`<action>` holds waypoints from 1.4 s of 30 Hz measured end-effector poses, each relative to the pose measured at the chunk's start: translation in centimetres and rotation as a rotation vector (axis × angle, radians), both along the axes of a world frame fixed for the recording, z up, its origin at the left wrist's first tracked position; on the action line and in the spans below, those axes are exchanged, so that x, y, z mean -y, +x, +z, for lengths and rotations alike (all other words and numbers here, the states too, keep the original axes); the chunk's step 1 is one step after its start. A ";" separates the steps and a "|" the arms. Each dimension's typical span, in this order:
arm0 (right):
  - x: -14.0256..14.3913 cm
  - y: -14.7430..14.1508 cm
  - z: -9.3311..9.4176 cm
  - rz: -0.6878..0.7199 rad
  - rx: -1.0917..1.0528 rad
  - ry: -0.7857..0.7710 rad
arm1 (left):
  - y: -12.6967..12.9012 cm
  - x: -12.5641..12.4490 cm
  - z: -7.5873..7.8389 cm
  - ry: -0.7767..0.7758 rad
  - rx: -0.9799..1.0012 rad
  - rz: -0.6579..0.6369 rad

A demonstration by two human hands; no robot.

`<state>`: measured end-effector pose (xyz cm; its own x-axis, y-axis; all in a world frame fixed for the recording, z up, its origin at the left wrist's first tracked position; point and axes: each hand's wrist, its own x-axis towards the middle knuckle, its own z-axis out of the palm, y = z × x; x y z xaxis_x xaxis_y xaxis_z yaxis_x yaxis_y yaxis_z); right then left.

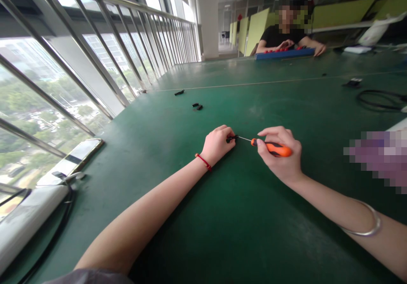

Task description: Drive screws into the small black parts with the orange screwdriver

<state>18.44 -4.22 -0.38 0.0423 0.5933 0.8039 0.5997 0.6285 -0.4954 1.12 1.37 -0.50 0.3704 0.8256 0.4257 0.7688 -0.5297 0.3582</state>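
Note:
In the middle of the head view, my left hand (pixel 219 144) is closed around a small black part (pixel 232 138), whose right end sticks out past the fingers. My right hand (pixel 282 152) grips an orange and black screwdriver (pixel 278 149) by its handle. The thin metal shaft points left, and its tip meets the black part. Most of that part is hidden by my left fingers, so its exact kind cannot be made out. Both hands are low over the green table (pixel 203 216).
Several small black pieces (pixel 197 106) lie farther back on the table. A white power strip (pixel 38 207) with a black cable and a phone-like device (pixel 76 159) lie along the left edge by a metal railing (pixel 104 25). Opposite, a person sits behind a blue tray (pixel 284 54). A black cable (pixel 378 99) lies right.

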 end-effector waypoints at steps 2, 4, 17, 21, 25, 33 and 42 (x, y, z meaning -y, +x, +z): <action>0.0 0.0 -0.1 0.000 -0.068 -0.002 | 0.0 0.0 0.0 -0.005 -0.008 0.003; -0.1 0.1 -0.1 -0.001 -0.064 -0.013 | 0.0 0.1 0.1 -0.011 -0.012 0.005; 0.6 -0.3 0.7 0.129 0.156 0.104 | 0.1 0.1 0.1 -0.013 -0.038 0.006; 0.4 -0.3 0.6 0.114 0.157 0.099 | 0.1 0.2 0.1 -0.017 -0.043 0.000; 0.4 -0.3 0.6 0.103 0.154 0.077 | 0.1 0.2 0.2 -0.032 -0.061 0.010; 0.5 -0.4 0.6 0.097 0.141 0.072 | 0.1 0.2 0.2 -0.020 -0.058 0.003; 0.3 -0.4 0.1 0.156 -0.090 -0.013 | 0.2 0.3 0.2 -0.006 -0.070 0.007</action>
<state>18.01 -4.51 -0.32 0.0202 0.6087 0.7931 0.4481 0.7036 -0.5515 1.32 1.11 -0.28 0.3931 0.8309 0.3939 0.7957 -0.5221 0.3072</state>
